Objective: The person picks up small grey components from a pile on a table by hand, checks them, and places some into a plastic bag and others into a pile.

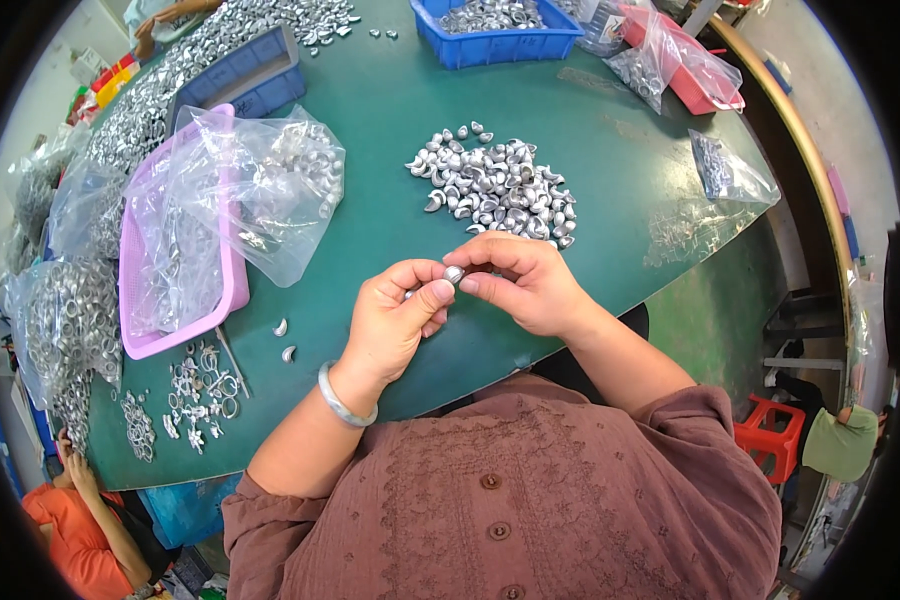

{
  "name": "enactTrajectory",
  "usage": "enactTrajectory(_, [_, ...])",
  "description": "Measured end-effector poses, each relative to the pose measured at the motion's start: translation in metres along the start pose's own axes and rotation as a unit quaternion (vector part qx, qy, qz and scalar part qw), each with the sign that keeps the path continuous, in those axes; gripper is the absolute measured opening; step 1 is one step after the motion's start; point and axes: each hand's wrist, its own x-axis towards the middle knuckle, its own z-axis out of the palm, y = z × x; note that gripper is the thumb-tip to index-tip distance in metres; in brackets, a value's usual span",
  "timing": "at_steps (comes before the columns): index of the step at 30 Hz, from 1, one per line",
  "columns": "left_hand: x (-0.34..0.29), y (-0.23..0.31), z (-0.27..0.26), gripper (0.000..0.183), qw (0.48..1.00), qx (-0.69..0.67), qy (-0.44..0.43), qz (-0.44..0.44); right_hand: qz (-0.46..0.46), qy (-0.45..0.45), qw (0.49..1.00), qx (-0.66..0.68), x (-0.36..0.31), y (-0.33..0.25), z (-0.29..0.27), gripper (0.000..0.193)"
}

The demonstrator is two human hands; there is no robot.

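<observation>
Between my two hands, at the table's near edge, is a small rounded silver metal piece (454, 274). My left hand (398, 312) pinches it with thumb and forefinger, its other fingers curled under; a bit of silver shows by those fingers. My right hand (526, 284) closes thumb and fingertips on the same piece from the other side. Just beyond my hands lies a loose heap of small curved silver metal pieces (505, 185). Two similar curved pieces (288, 353) lie apart on the green tabletop (370, 120), left of my left hand.
At left stands a pink plastic basket (232, 285) with clear bags in and over it. Flat metal castings (202, 395) lie nearby. Farther off are blue bins (500, 50), a red tray (705, 85) and a big metal heap (220, 50). A co-worker in orange (80, 535) sits lower left.
</observation>
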Motion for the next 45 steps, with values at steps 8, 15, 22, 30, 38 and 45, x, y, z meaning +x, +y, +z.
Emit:
enactTrajectory(8, [0.0011, -0.0001, -0.0014, 0.013, 0.999, -0.016, -0.011, -0.025, 0.006, 0.001, 1.0, -0.003, 0.0002, -0.0002, 0.0001, 0.012])
enactTrajectory(15, [0.0009, -0.0003, -0.0013, 0.014, 0.999, -0.01, -0.002, -0.031, 0.038, 0.002, 0.999, 0.014, -0.0005, -0.0009, 0.0004, 0.012])
enactTrajectory(22, [0.0003, 0.0009, -0.0006, 0.014, 0.998, -0.019, -0.003, -0.06, 0.104, 0.002, 0.992, 0.072, 0.0008, 0.003, -0.0004, 0.014])
enactTrajectory(30, [0.0002, 0.0001, 0.0005, 0.01, 0.998, -0.014, 0.006, -0.063, 0.08, -0.002, 0.996, 0.047, 0.0007, 0.0039, -0.001, 0.014])
enactTrajectory(38, [-0.001, -0.0025, 0.0031, 0.008, 0.998, 0.04, 0.018, 0.045, 0.123, 0.013, 0.982, 0.14, -0.0011, 0.0011, 0.0016, 0.017])
enactTrajectory(45, [-0.0008, -0.0039, 0.0029, 0.006, 0.993, 0.08, 0.02, 0.09, 0.069, 0.006, 0.991, 0.116, -0.0005, -0.0012, 0.0014, 0.016])
